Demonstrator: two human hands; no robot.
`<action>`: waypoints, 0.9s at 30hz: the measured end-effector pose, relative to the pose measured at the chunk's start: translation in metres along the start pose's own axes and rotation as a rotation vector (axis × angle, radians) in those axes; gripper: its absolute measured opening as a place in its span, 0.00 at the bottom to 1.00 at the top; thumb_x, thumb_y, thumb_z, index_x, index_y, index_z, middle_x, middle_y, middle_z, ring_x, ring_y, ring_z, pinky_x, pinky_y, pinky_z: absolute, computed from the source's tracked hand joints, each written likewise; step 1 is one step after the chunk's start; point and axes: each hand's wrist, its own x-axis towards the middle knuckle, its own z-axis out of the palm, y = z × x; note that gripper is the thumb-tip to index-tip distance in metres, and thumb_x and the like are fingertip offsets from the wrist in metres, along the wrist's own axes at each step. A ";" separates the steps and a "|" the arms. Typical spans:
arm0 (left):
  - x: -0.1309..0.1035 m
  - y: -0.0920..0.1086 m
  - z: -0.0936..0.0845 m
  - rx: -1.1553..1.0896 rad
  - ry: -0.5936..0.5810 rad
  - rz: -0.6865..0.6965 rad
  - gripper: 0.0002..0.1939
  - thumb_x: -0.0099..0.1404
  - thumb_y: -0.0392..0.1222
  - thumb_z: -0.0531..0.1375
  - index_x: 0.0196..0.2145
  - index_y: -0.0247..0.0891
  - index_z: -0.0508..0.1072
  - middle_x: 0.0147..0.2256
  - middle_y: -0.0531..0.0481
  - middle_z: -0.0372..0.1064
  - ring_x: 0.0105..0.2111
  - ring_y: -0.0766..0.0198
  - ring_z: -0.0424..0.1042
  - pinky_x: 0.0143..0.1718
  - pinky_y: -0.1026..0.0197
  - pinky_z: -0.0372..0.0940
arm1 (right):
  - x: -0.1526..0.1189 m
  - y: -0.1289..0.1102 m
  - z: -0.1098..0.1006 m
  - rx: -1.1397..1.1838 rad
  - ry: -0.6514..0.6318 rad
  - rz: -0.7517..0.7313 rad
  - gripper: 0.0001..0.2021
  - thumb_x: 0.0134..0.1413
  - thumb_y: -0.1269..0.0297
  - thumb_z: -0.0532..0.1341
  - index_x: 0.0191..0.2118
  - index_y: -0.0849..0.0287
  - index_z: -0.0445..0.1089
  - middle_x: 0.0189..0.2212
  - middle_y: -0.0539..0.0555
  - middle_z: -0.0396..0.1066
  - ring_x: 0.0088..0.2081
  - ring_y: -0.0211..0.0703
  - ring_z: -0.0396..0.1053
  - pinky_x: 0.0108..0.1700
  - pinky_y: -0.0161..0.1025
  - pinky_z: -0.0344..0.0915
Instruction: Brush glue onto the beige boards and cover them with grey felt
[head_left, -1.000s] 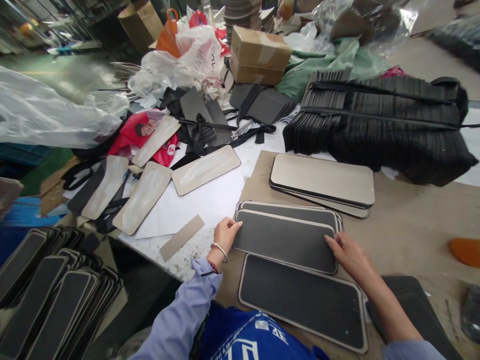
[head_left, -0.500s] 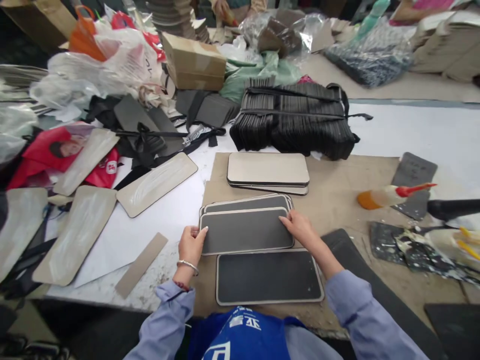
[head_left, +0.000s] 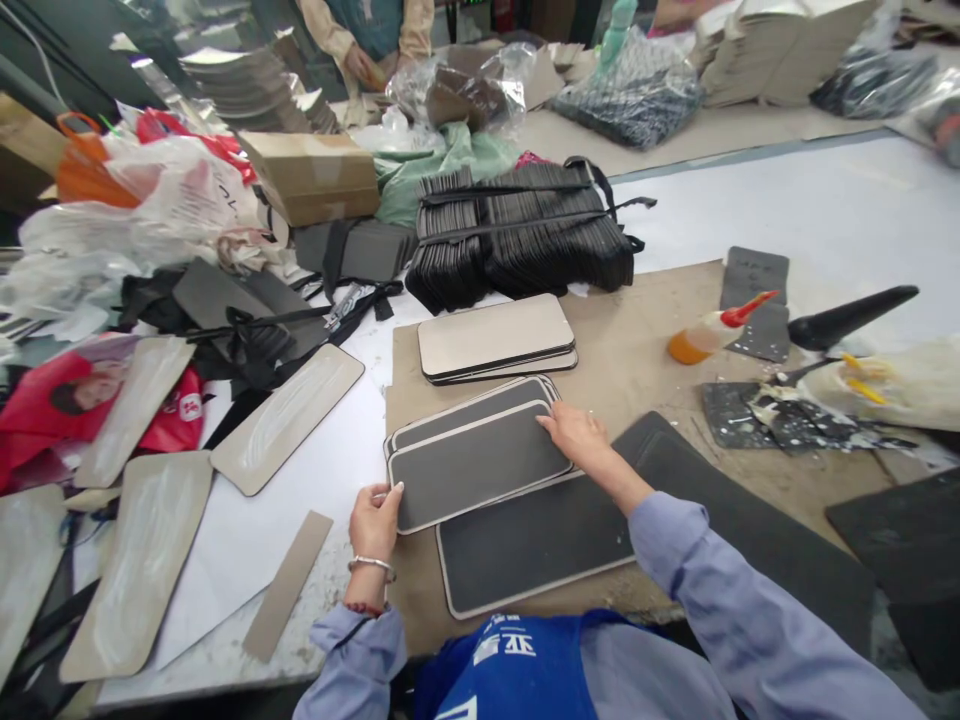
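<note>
A dark grey rectangular panel with a light beige rim and rounded corners [head_left: 480, 468] lies between my hands. My left hand [head_left: 373, 525] grips its left end, thumb on top and fingers curled at the edge. At the upper right corner, my right hand [head_left: 585, 440] pinches the same panel between thumb and fingers. Similar panels [head_left: 465, 412] lie under it, showing at the far edge. A larger-looking dark panel [head_left: 532, 545] lies nearest my blue apron, its far edge beside the held one. Beyond is a small stack of beige-faced panels [head_left: 495, 338].
A strapped bundle of black pieces [head_left: 525, 230] stands behind. To the right are a glue bottle with red nozzle [head_left: 712, 330], a black-handled tool [head_left: 847, 318] and dark sheets [head_left: 720, 510]. Whitish-smeared panels [head_left: 289, 420] lie left. Across the table is another person [head_left: 367, 40].
My view has turned, so the table's things appear shifted left and tilted. Both hands keep their hold on the dark panel, which has hardly moved relative to the panels around it.
</note>
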 end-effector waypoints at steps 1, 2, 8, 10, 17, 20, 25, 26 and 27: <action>0.000 0.001 0.000 0.016 0.006 -0.001 0.16 0.47 0.52 0.60 0.29 0.39 0.68 0.24 0.51 0.68 0.26 0.59 0.70 0.30 0.58 0.64 | 0.000 0.000 0.000 -0.008 -0.002 -0.005 0.17 0.59 0.53 0.47 0.43 0.60 0.64 0.39 0.61 0.70 0.42 0.51 0.68 0.41 0.43 0.61; 0.000 0.003 0.000 0.029 0.013 -0.002 0.16 0.47 0.53 0.60 0.29 0.39 0.67 0.24 0.51 0.68 0.27 0.59 0.70 0.30 0.58 0.64 | 0.001 0.000 0.000 -0.015 -0.002 -0.011 0.17 0.59 0.53 0.47 0.43 0.60 0.64 0.39 0.62 0.70 0.42 0.51 0.68 0.42 0.43 0.61; -0.005 0.011 -0.001 0.074 0.031 -0.012 0.12 0.48 0.50 0.59 0.26 0.40 0.65 0.24 0.51 0.67 0.29 0.58 0.69 0.34 0.57 0.62 | 0.004 -0.001 -0.001 -0.041 -0.006 -0.044 0.18 0.60 0.55 0.46 0.42 0.63 0.65 0.39 0.63 0.71 0.42 0.52 0.68 0.42 0.44 0.61; -0.008 0.016 -0.002 0.087 0.025 -0.022 0.11 0.49 0.49 0.59 0.26 0.40 0.65 0.24 0.51 0.68 0.29 0.58 0.69 0.34 0.57 0.62 | 0.006 -0.002 -0.002 -0.050 -0.009 -0.047 0.18 0.60 0.55 0.46 0.42 0.63 0.65 0.40 0.64 0.70 0.42 0.52 0.68 0.42 0.44 0.61; -0.011 0.022 -0.005 0.076 0.051 -0.026 0.11 0.47 0.49 0.60 0.23 0.40 0.65 0.23 0.51 0.68 0.28 0.58 0.69 0.32 0.58 0.61 | 0.004 0.002 -0.007 -0.035 -0.044 0.000 0.24 0.58 0.48 0.45 0.41 0.62 0.68 0.38 0.66 0.71 0.42 0.53 0.69 0.41 0.45 0.61; -0.006 0.014 -0.003 -0.034 0.022 -0.022 0.13 0.45 0.51 0.61 0.22 0.39 0.66 0.22 0.52 0.68 0.26 0.60 0.69 0.31 0.59 0.62 | -0.006 0.018 -0.005 -0.014 -0.017 0.078 0.29 0.59 0.46 0.40 0.39 0.63 0.69 0.35 0.67 0.71 0.40 0.55 0.69 0.39 0.45 0.61; -0.001 0.000 0.004 -0.208 -0.025 -0.026 0.18 0.43 0.55 0.61 0.22 0.37 0.66 0.19 0.54 0.65 0.23 0.65 0.65 0.27 0.62 0.60 | -0.027 0.045 0.011 0.008 0.010 0.081 0.21 0.59 0.53 0.43 0.34 0.60 0.68 0.28 0.61 0.72 0.33 0.49 0.70 0.34 0.40 0.60; -0.001 -0.001 0.005 -0.225 -0.026 -0.031 0.18 0.43 0.56 0.61 0.21 0.37 0.66 0.18 0.55 0.64 0.22 0.66 0.64 0.26 0.63 0.60 | -0.029 0.049 0.015 0.069 -0.010 0.046 0.20 0.58 0.53 0.44 0.32 0.59 0.68 0.27 0.58 0.72 0.31 0.46 0.70 0.33 0.38 0.59; -0.002 0.000 0.005 -0.245 -0.025 -0.038 0.18 0.42 0.56 0.61 0.21 0.37 0.65 0.18 0.56 0.63 0.21 0.67 0.62 0.25 0.63 0.59 | -0.030 0.052 0.020 0.149 -0.032 0.014 0.19 0.57 0.52 0.45 0.30 0.58 0.67 0.25 0.55 0.71 0.28 0.43 0.69 0.32 0.37 0.59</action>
